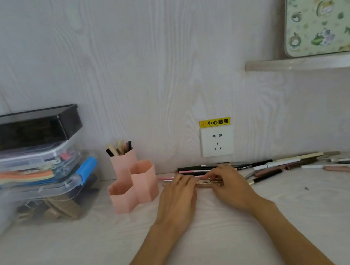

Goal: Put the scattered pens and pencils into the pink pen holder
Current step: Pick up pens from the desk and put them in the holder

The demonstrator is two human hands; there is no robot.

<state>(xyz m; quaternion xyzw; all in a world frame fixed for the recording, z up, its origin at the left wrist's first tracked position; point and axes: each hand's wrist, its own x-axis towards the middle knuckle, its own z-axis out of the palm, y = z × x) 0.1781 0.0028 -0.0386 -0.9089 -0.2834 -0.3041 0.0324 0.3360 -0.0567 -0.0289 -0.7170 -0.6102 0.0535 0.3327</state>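
The pink pen holder (135, 184) stands on the desk left of centre, made of three hexagonal cups; its tallest rear cup holds several pens. Scattered pens and pencils (286, 165) lie in a row along the wall, from the holder's right side to the far right. My left hand (178, 196) and my right hand (228, 183) rest side by side on the pile's left end. Their fingers curl over a small bundle of pens (209, 182) lying flat on the desk between them. The pens under the palms are hidden.
A stack of plastic storage boxes (32, 165) fills the left side beside the holder. A wall socket (217, 141) with a yellow warning label sits just above the pens. A shelf (308, 64) with a patterned green board juts out at upper right.
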